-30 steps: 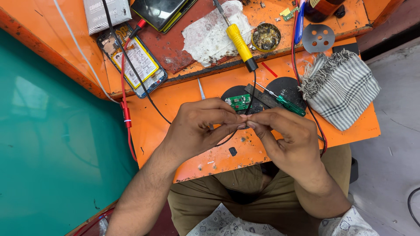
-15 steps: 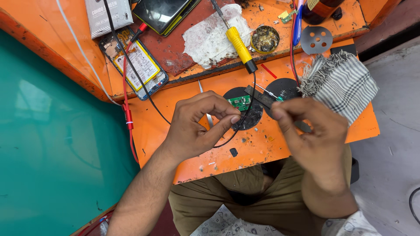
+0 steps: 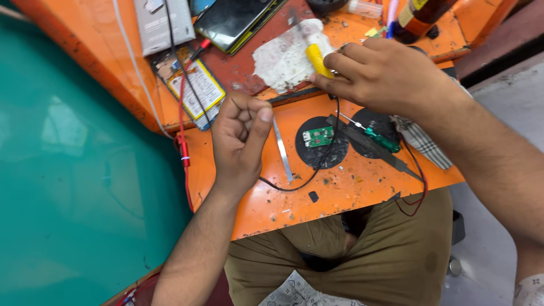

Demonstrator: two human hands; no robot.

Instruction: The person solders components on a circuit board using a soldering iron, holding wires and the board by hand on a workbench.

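Note:
My right hand [image 3: 391, 73] reaches to the back of the orange bench [image 3: 340, 198] and grips the yellow-handled soldering iron [image 3: 317, 59], whose black cord [image 3: 306, 181] loops down across the bench. My left hand [image 3: 241, 139] hovers to the left of the cord, fingers curled and thumb pressed on the index finger; I cannot tell whether anything tiny is pinched there. A small green circuit board [image 3: 318, 136] lies on a round black pad [image 3: 323, 156] between the two hands, and neither hand touches it.
A green-handled screwdriver [image 3: 381, 139] and a dark flat tool lie on a second black pad. A metal strip [image 3: 281, 148], checked cloth [image 3: 422, 144], yellow-labelled battery [image 3: 195, 90], dirty white pad [image 3: 283, 56], dark tablet [image 3: 235, 20], brown bottle [image 3: 416, 17] and red wire [image 3: 182, 147] surround them.
The hands were together at the green board. They parted: my right hand went up and took the yellow soldering iron, my left hand drew back left, and the board now lies free on the pad.

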